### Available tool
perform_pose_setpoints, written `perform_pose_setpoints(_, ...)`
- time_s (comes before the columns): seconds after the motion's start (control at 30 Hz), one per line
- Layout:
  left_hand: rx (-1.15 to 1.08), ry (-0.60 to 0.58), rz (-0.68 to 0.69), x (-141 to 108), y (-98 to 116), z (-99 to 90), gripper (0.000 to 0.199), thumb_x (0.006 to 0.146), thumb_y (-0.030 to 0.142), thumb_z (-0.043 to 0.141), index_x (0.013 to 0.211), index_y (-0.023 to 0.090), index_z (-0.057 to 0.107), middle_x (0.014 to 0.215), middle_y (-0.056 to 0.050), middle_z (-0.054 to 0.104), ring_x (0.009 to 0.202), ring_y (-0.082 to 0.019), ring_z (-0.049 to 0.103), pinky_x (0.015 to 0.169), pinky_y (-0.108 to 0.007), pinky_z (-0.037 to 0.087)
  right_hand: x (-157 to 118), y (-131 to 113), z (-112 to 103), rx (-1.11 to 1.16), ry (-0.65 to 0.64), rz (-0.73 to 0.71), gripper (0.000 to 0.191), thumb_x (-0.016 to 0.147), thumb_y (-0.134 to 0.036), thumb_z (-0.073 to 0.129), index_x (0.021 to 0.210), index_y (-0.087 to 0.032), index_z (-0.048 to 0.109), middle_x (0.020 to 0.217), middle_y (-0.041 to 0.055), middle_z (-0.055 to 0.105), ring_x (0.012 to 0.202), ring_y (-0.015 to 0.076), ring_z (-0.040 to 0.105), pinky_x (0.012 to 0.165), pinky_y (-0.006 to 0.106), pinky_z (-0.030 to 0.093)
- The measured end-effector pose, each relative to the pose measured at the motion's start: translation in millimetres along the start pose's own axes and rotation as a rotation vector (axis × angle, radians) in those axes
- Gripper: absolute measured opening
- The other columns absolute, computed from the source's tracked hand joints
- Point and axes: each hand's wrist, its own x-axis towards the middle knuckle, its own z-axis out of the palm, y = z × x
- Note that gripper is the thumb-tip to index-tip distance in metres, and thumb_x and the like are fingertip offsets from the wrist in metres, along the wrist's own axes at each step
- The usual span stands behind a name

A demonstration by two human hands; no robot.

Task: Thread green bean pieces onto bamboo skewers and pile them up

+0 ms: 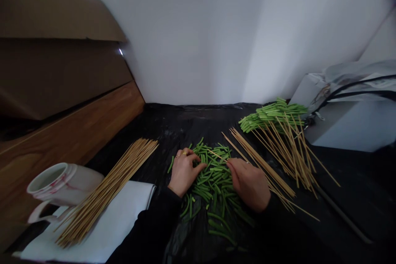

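Cut green bean pieces (216,177) lie in a loose pile on the black plastic sheet (185,128). My right hand (250,181) pinches a thin bamboo skewer (218,156) over the right side of this pile, and the skewer's tip points up and left. At the pile's left edge is my left hand (185,170), thumb apart from its bent fingers, with nothing visible between them. Its fingertips reach in among the beans. Just right of my right hand, several loose bamboo skewers (262,161) lie slanted on the sheet.
A bundle of skewers (108,192) leans across a white mug (77,183) lying on its side and white paper (123,214). Skewered beans (275,113) are stacked at the back right, beside a white box (349,119). A cardboard box (62,66) stands at left.
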Motion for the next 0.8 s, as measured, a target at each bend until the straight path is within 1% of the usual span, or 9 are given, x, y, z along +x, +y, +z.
perform_pose_setpoints(0.1,-0.086,-0.037,-0.043,1.8,-5.9,-2.6,0.014,0.074,0.036,0.068,0.072,0.022,0.072,0.088,-0.005,0.062,0.089,-0.023,0.054,0.087,-0.038,0.037,0.1,-0.2,-0.6,0.011,-0.007,0.002,0.025,0.096,-0.021,0.038,0.088,-0.018,0.061,0.075,0.0023,0.063,0.072,0.0116,0.058,0.064,0.023,0.034)
perform_pose_setpoints(0.17,-0.155,-0.027,-0.066,3.0,-9.0,-4.6,0.012,0.075,0.033,0.067,0.073,0.021,0.071,0.089,-0.005,0.064,0.089,-0.022,0.056,0.089,-0.038,0.037,0.2,-0.4,-1.0,0.017,-0.011,0.005,0.025,0.096,-0.020,0.038,0.087,-0.018,0.061,0.075,0.0021,0.063,0.072,0.0115,0.058,0.065,0.024,0.034)
perform_pose_setpoints(0.27,-0.307,0.009,-0.118,3.7,-9.4,-6.4,0.014,0.078,0.032,0.062,0.079,0.020,0.069,0.083,-0.004,0.067,0.082,-0.020,0.058,0.079,-0.033,0.041,0.2,-0.3,-1.1,0.005,-0.009,0.003,0.025,0.096,-0.021,0.038,0.086,-0.018,0.061,0.074,0.0019,0.063,0.072,0.0119,0.058,0.065,0.024,0.034)
perform_pose_setpoints(0.37,-0.547,0.034,-0.181,3.7,-5.6,-6.1,0.021,0.080,0.034,0.060,0.092,0.018,0.068,0.080,-0.002,0.067,0.073,-0.016,0.058,0.070,-0.028,0.043,0.0,-0.1,-0.4,0.001,-0.001,-0.003,0.023,0.096,-0.021,0.039,0.090,-0.017,0.061,0.076,0.0023,0.063,0.073,0.0122,0.059,0.065,0.024,0.034)
perform_pose_setpoints(0.47,-0.817,0.011,-0.274,3.7,-0.9,-5.5,0.035,0.079,0.035,0.062,0.108,0.017,0.067,0.085,-0.003,0.067,0.072,-0.015,0.058,0.069,-0.027,0.046,-0.3,-0.7,0.4,0.017,0.010,-0.010,0.023,0.096,-0.020,0.039,0.089,-0.018,0.061,0.077,0.0025,0.063,0.074,0.0119,0.059,0.064,0.024,0.034)
perform_pose_setpoints(0.57,-1.101,-0.071,-0.393,3.3,2.9,-6.4,0.036,0.077,0.036,0.066,0.106,0.015,0.068,0.085,-0.004,0.067,0.070,-0.013,0.058,0.068,-0.025,0.047,-0.8,-2.3,1.0,0.010,0.001,-0.017,0.025,0.096,-0.021,0.037,0.085,-0.018,0.060,0.073,0.0014,0.062,0.068,0.0117,0.057,0.061,0.025,0.032)
perform_pose_setpoints(0.67,-1.336,-0.162,-0.471,2.9,5.8,-9.4,0.033,0.073,0.033,0.072,0.101,0.015,0.070,0.088,-0.005,0.068,0.076,-0.012,0.061,0.072,-0.024,0.047,-1.6,-4.2,1.4,-0.003,-0.024,-0.026,0.024,0.096,-0.020,0.038,0.085,-0.019,0.060,0.072,0.0006,0.061,0.064,0.0119,0.055,0.059,0.026,0.030)
perform_pose_setpoints(0.73,-1.401,-0.192,-0.506,2.8,7.3,-11.6,0.032,0.071,0.030,0.074,0.099,0.015,0.071,0.093,-0.007,0.069,0.083,-0.014,0.063,0.076,-0.025,0.048,-1.9,-5.3,1.3,0.011,-0.030,-0.036,0.023,0.095,-0.019,0.039,0.088,-0.019,0.060,0.073,0.0008,0.062,0.064,0.0118,0.055,0.060,0.026,0.031)
perform_pose_setpoints(0.8,-1.412,-0.178,-0.534,2.8,8.5,-13.0,0.031,0.069,0.028,0.076,0.097,0.015,0.072,0.098,-0.008,0.070,0.091,-0.016,0.064,0.081,-0.026,0.047,-2.1,-6.0,0.8,0.036,-0.032,-0.045,0.022,0.094,-0.017,0.039,0.091,-0.019,0.060,0.074,0.0012,0.062,0.066,0.0118,0.055,0.061,0.025,0.031)
